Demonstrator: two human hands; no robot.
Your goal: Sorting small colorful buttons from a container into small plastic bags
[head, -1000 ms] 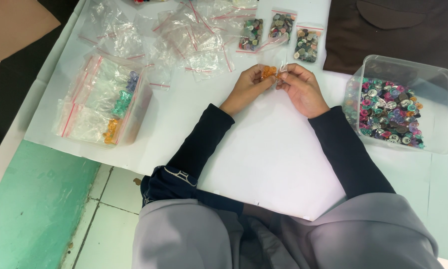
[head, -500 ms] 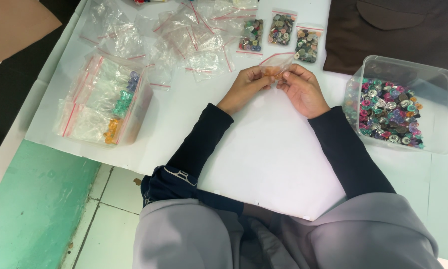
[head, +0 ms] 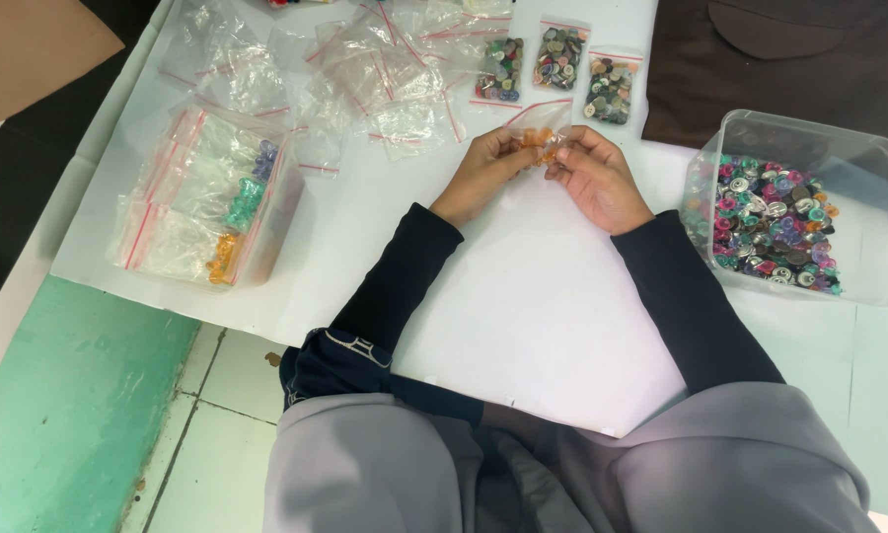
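Surface: white sheet (head: 523, 326) lying over a tiled floor, serving as the work area.
Left hand (head: 483, 170): pinching one edge of a small clear zip bag (head: 543, 128), fingers closed on the plastic.
Right hand (head: 594, 176): gripping the opposite edge of the same bag, fingers curled shut.
Bag position: being held just above the sheet, between both hands, at the far middle.
Contents: orange buttons (head: 539, 144) showing through the plastic.
Far side: three filled bags of buttons (head: 555, 65) lying in a row just beyond the hands; loose empty bags (head: 375, 69) spreading to the far left.
Right: clear tub of mixed buttons (head: 772, 229).
Left: bundle of bagged buttons (head: 207, 202).
Handling advice: keeping the mouth upward, pinching close to the red strip, pressing along it evenly, probably avoiding spills.
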